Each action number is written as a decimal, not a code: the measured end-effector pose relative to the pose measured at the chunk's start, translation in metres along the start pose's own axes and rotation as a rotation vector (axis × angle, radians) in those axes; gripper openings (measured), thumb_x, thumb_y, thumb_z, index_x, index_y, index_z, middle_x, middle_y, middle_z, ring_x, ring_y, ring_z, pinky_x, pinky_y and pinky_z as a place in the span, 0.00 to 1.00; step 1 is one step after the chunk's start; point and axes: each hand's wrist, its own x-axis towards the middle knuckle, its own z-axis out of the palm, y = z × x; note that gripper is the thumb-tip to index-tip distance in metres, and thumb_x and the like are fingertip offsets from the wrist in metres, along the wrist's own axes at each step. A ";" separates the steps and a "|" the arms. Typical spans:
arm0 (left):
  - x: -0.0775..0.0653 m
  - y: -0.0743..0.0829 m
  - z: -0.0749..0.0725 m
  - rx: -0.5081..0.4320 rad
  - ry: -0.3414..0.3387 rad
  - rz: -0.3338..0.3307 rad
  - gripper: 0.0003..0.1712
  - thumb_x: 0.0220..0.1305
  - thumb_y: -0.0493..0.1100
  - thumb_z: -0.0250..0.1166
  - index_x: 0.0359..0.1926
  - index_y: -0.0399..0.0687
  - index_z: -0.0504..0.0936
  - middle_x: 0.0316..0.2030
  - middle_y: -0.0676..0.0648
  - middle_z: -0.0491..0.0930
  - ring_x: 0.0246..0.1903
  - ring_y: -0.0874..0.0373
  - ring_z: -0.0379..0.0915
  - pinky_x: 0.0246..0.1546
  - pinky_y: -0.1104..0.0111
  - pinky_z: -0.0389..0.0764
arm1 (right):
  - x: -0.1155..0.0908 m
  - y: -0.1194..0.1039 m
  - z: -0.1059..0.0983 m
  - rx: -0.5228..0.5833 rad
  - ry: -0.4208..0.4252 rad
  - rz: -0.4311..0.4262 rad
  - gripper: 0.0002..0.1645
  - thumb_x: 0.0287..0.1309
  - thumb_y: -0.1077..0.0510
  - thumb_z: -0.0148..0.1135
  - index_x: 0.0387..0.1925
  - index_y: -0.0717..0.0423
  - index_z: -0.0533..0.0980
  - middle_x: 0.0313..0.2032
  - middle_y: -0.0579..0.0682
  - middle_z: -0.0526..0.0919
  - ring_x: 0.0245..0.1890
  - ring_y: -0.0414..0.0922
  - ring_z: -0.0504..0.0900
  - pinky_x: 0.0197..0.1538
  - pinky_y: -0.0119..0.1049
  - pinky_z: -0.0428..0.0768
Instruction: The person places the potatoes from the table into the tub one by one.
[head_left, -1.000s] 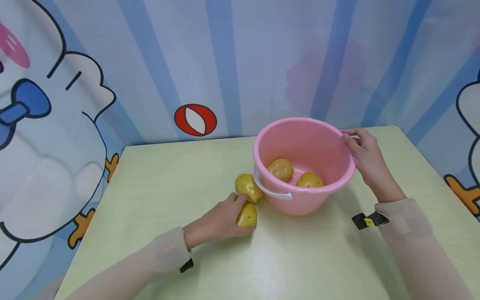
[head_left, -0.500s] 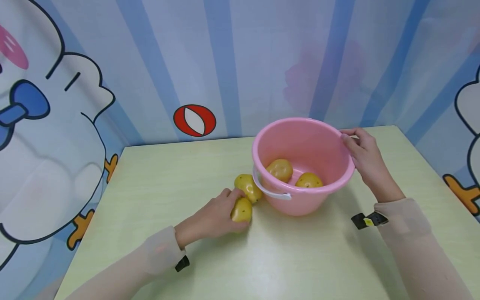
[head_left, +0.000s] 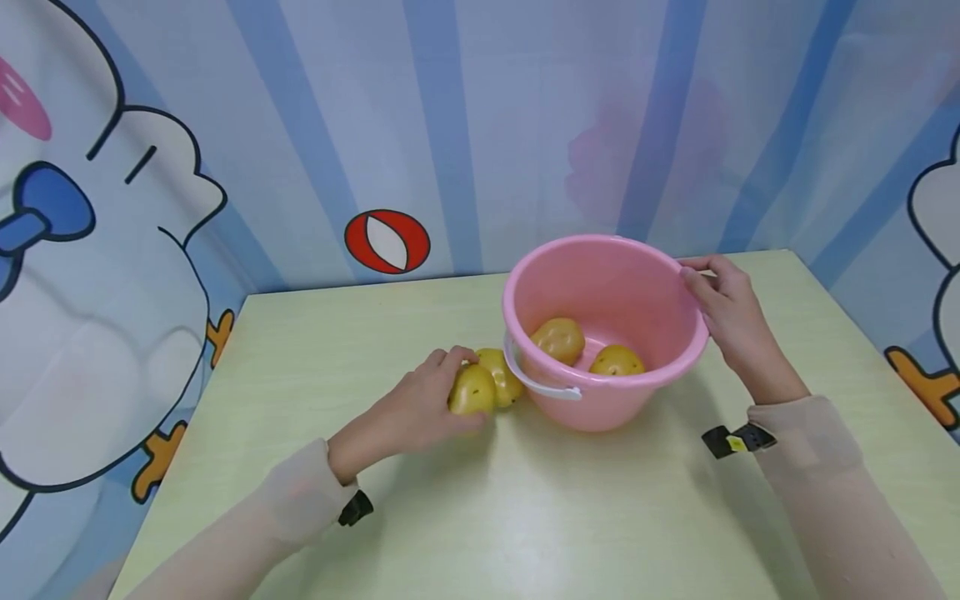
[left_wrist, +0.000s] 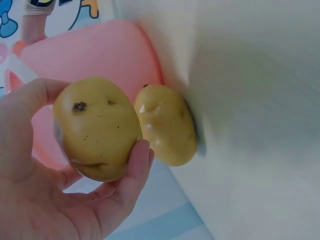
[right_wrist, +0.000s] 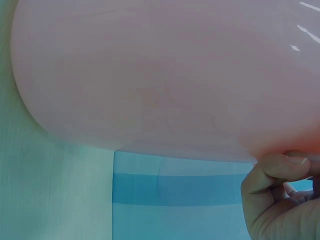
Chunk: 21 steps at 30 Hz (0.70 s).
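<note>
My left hand [head_left: 420, 408] grips a yellow potato [head_left: 473, 390] between thumb and fingers, lifted off the table. In the left wrist view that potato [left_wrist: 97, 130] shows a dark spot and small dents. Just behind it a second potato [head_left: 504, 379] lies on the table, close against the pink bucket [head_left: 600, 412]. Inside the bucket are two more potatoes, one at the left [head_left: 559, 340] and one nearer the front [head_left: 617, 361]. My right hand [head_left: 733, 317] pinches the bucket's right rim; in the right wrist view curled fingers [right_wrist: 280, 170] meet the bucket's edge.
The bucket's white handle [head_left: 543, 385] hangs down on its left front side. Everything stands on a pale green table [head_left: 360, 333]. A blue striped backdrop [head_left: 517, 125] with cartoon figures rises behind and at both sides.
My left hand has raised the potato off the table and drawn it back to the left, now in front of the second potato. My right hand and the bucket stay put.
</note>
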 end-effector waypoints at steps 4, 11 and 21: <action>0.001 0.001 -0.010 0.012 0.034 0.029 0.37 0.58 0.55 0.70 0.64 0.49 0.67 0.45 0.46 0.71 0.36 0.53 0.71 0.33 0.65 0.77 | -0.001 -0.001 0.001 0.001 -0.002 -0.005 0.29 0.77 0.50 0.44 0.63 0.72 0.64 0.44 0.53 0.79 0.36 0.35 0.83 0.35 0.29 0.83; 0.001 0.006 -0.029 0.006 0.083 0.067 0.35 0.59 0.53 0.69 0.64 0.49 0.66 0.46 0.45 0.71 0.39 0.53 0.71 0.34 0.65 0.78 | 0.000 -0.001 0.001 0.002 0.002 -0.009 0.28 0.77 0.51 0.44 0.62 0.72 0.64 0.41 0.49 0.80 0.34 0.36 0.84 0.34 0.29 0.83; 0.004 0.023 -0.054 -0.025 0.123 0.106 0.36 0.60 0.55 0.67 0.65 0.50 0.65 0.47 0.47 0.70 0.41 0.53 0.70 0.35 0.63 0.79 | 0.000 -0.001 0.000 0.009 0.003 -0.005 0.28 0.77 0.51 0.44 0.62 0.72 0.64 0.42 0.46 0.79 0.35 0.35 0.84 0.34 0.28 0.82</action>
